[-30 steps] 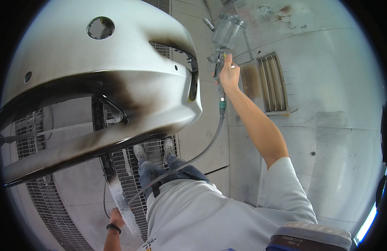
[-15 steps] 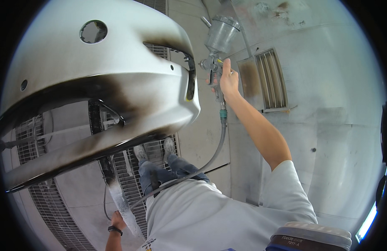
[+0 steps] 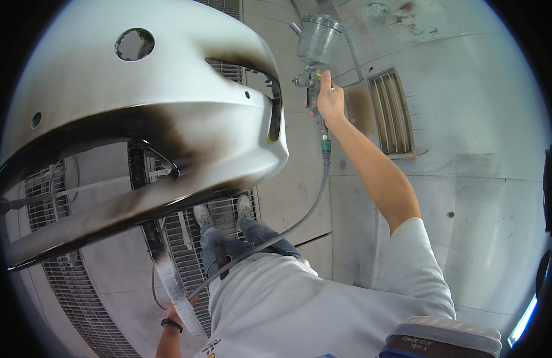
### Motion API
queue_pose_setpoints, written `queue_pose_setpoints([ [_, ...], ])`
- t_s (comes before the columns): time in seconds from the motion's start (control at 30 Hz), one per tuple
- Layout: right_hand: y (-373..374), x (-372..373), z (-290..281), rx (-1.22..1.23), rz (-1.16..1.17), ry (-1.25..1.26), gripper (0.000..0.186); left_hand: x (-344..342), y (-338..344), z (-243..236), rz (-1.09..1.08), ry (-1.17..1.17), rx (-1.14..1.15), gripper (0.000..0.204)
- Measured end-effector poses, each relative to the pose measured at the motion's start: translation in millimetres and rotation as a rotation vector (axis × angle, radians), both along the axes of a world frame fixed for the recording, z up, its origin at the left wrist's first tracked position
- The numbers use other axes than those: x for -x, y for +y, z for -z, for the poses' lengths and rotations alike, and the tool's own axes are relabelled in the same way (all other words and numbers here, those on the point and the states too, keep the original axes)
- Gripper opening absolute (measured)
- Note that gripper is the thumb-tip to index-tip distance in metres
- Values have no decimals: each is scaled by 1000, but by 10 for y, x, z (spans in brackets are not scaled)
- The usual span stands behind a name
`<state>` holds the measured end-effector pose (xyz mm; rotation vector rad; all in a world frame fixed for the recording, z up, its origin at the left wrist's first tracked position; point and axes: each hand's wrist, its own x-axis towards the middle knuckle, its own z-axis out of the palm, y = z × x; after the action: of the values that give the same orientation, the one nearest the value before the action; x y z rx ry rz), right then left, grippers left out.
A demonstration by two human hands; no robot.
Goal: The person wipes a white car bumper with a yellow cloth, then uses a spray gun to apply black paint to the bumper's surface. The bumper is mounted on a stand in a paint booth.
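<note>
Grips spray gun in R hand, w/ fingers curled round handle. Has L hand partly hidden behind whitish stand leg; can't tell L grip. Has cup just above R fingers, hose below, bumper to their L, wall vent farther off R.

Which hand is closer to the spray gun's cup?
Right. The right hand grips the spray gun just below its cup; the left hand is far off, at the picture's lower left.
</note>
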<state>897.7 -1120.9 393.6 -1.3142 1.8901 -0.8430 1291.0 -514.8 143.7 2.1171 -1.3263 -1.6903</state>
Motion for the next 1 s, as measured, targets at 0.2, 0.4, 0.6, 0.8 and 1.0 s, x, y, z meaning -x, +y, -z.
queue_pose_setpoints([
  [0.2, 227, 44, -107, -122, -54, 23, 72, 267, -270, -373, -114, 19, 60, 56],
  [0.4, 694, 460, -584, -192, -219, 34, 82, 679, -583, -625, -15, -20, 307, 39],
  [0.6, 411, 654, -852, -129, -462, 118, 85, 1285, -993, -719, -182, -124, 208, 27],
  [0.8, -24, 889, -947, -167, -794, 88, 87, 2125, -1587, -1082, -263, -193, 235, 19],
  [1.0, -851, 989, -941, -125, -1380, 154, 63, 3416, -2436, -1432, -343, -161, 190, 19],
])
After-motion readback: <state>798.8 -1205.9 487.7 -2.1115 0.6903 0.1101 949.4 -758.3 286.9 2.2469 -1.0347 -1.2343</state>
